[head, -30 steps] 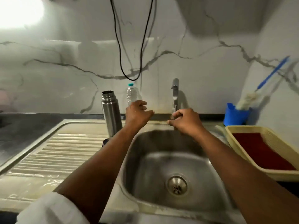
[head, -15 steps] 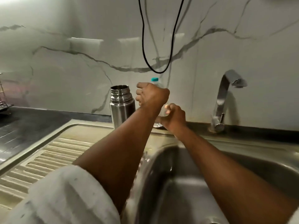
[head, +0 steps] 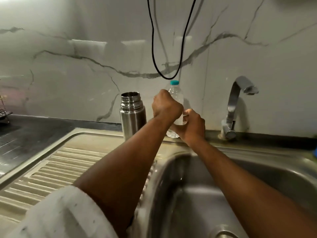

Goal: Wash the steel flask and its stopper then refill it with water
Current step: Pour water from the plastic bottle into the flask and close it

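Both hands have closed in on the bottle [head: 176, 100] since half a second back; right hand [head: 193, 124] now sits lower on it, left hand [head: 166, 105] about the same.

Flask [head: 133, 114] stands upright, mouth open, on the drainboard [head: 51, 162] at its back edge, just beside the bottle and left of it. Neither hand touches it. Stopper not visible.

Handling guess: flask is steel, stiff, probably light if empty, slick when wet. Best hold is round the smooth body below the threaded neck, not on the threads. Bottle is thin plastic, will squash under a hard squeeze; teal cap is on.

Left hand: forearm reaches forward, fist curled round the bottle's upper body, knuckles to camera. Right hand: comes in from the right over the sink [head: 257, 169], fingers wrapped round the bottle's lower part near the base. Both grips narrow, holding the bottle. Tap [head: 240, 93] off to the right, no water running that I can see.
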A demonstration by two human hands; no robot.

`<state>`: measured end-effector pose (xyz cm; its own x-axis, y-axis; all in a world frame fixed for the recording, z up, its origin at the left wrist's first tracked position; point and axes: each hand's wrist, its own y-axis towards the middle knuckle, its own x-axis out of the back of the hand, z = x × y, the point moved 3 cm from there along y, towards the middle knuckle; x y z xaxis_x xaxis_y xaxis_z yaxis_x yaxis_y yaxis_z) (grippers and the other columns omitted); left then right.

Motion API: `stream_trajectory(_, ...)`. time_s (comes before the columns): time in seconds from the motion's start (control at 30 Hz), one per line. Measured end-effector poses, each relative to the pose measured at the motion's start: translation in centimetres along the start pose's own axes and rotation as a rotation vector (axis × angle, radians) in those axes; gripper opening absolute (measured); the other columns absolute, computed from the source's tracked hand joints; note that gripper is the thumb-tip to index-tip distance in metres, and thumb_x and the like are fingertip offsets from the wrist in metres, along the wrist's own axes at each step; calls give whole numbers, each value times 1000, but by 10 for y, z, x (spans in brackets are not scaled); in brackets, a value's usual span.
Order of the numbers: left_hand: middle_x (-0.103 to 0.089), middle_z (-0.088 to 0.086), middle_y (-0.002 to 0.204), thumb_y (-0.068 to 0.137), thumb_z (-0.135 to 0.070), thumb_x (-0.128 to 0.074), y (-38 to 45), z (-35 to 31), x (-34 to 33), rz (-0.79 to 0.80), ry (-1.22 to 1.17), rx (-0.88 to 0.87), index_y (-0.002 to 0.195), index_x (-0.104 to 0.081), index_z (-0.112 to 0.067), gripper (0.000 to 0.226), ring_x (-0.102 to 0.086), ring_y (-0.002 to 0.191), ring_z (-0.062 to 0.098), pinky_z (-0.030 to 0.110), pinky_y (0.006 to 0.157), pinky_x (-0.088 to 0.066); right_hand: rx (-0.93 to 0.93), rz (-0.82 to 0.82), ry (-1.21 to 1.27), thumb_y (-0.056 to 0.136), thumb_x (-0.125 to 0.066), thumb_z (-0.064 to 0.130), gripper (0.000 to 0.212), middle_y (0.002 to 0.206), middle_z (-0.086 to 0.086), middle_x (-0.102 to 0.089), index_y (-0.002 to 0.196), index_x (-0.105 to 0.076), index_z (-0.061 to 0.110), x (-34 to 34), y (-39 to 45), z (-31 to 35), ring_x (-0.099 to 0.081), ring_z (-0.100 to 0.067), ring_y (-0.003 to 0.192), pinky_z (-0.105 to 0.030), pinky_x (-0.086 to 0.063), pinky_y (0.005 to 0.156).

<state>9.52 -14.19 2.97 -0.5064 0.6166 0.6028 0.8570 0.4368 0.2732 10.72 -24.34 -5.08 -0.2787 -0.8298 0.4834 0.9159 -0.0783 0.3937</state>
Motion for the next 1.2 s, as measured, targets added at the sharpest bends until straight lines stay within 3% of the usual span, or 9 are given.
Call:
stream_trajectory(0.1, -57, -1, 105, 78, -28, -92, -34, -9, 12, 24, -55, -28, 120, -58, -16, 56, -59, 100, 19, 28, 68, -44, 20, 25, -3, 66, -94, 42, 72, 115, 4, -72, 128, -60, 27, 37, -25, 5, -68, -18, 103, -29, -53, 83)
stream_trajectory(0.2, -70, -2, 105, 67, -30, -98, -69, -6, 22, 100, -191, -53, 114, -65, -16, 59, -69, 98, 19, 36, 83, -60, 13, 72, -75, 60, -90, 54, 77, 114, 5, -70, 127, -60, 30, 65, -56, 3, -67, -16, 104, -34, -57, 88)
stream_trajectory(0.3, -76, 1, 98, 62, -19, -101, -105, 2, 32, 228, -326, -45, 107, -69, -18, 55, -75, 92, 20, 43, 85, -64, -12, 116, -79, 50, -88, 67, 78, 105, 8, -70, 115, -62, 32, 92, -91, -4, -67, -10, 93, -33, -59, 80)
stream_trajectory(0.4, -80, 6, 99, 66, -5, -97, -140, 7, 34, 421, -468, -98, 111, -71, -13, 53, -79, 92, 24, 49, 87, -64, -86, 180, 126, 45, -99, 55, 85, 107, 10, -73, 117, -60, 31, 120, -127, -18, -71, -5, 92, -29, -60, 80)
stream_trajectory(0.57, -80, 5, 107, 71, -2, -92, -183, 4, 26, 599, -517, -265, 122, -69, -9, 56, -78, 100, 19, 43, 95, -62, -152, 359, 438, 57, -101, 24, 87, 116, -3, -75, 132, -56, 22, 141, -166, -43, -74, -18, 105, -42, -62, 88)
stream_trajectory(0.8, -78, 2, 115, 74, -15, -93, -191, 19, -4, 546, -558, -342, 126, -70, -12, 57, -74, 110, 19, 49, 102, -57, -152, 339, 533, 72, -91, 10, 54, 104, -5, -79, 121, -68, 15, 130, -171, -55, -76, -19, 96, -37, -62, 84)
stream_trajectory(0.97, -77, 4, 120, 96, -17, -69, -183, 21, 9, 457, -754, -269, 134, -66, -4, 40, -73, 107, 8, 19, 85, -56, -122, 302, 449, 68, -96, 14, 52, 99, -5, -78, 113, -70, 12, 114, -169, -66, -77, -19, 91, -40, -62, 84)
stream_trajectory(1.1, -75, 10, 126, 101, -15, -64, -180, 22, 3, 482, -757, -304, 137, -64, -4, 38, -70, 120, 22, 36, 103, -57, -88, 288, 493, 71, -91, 0, 41, 94, -13, -79, 106, -70, 4, 109, -171, -63, -77, -29, 87, -45, -63, 85)
stream_trajectory(1.2, -74, 14, 126, 105, -15, -58, -181, 20, 0, 520, -791, -305, 138, -63, -1, 36, -70, 119, 24, 36, 104, -56, -70, 306, 492, 72, -89, -4, 39, 92, -14, -78, 105, -69, 3, 110, -170, -61, -77, -30, 86, -39, -63, 81)
